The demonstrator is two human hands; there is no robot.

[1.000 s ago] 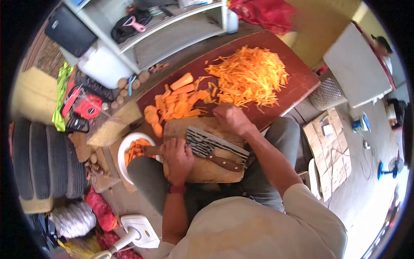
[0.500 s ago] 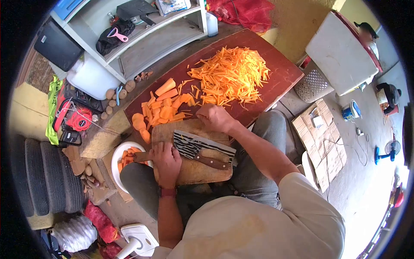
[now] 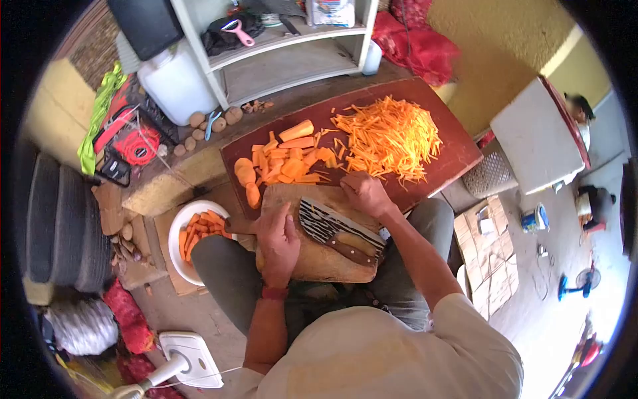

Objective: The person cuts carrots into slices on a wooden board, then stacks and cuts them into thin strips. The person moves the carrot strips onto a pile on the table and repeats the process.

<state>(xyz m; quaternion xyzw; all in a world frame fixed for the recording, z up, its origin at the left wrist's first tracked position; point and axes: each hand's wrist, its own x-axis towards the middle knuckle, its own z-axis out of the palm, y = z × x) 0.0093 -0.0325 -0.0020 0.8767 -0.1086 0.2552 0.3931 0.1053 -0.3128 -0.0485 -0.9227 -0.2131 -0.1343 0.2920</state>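
A wooden cutting board (image 3: 299, 263) rests across my lap. On it lies a knife (image 3: 342, 247) with a black-and-white striped blade and a brown riveted handle; neither hand holds it. My left hand (image 3: 279, 238) is at the board's left side, fingers stretched out, beside a brown handle-like piece (image 3: 240, 226) that sticks out to the left. Curled closed, my right hand (image 3: 364, 194) is at the board's far right corner; what is inside it, if anything, is hidden. Beyond the board are cut carrot pieces (image 3: 286, 161) and a heap of carrot strips (image 3: 392, 136).
The carrots lie on a dark red table (image 3: 458, 154). A white bowl (image 3: 174, 243) of carrot pieces stands left of my leg. A shelf (image 3: 286, 73) holds a pink peeler (image 3: 239, 32). Two other people are at the far right, near a blue fan (image 3: 579, 284).
The view has shifted, so the scene sits differently in it. My left hand has turned and its fingers have lifted from lying flat on the board. My right hand remains curled near the far corner.
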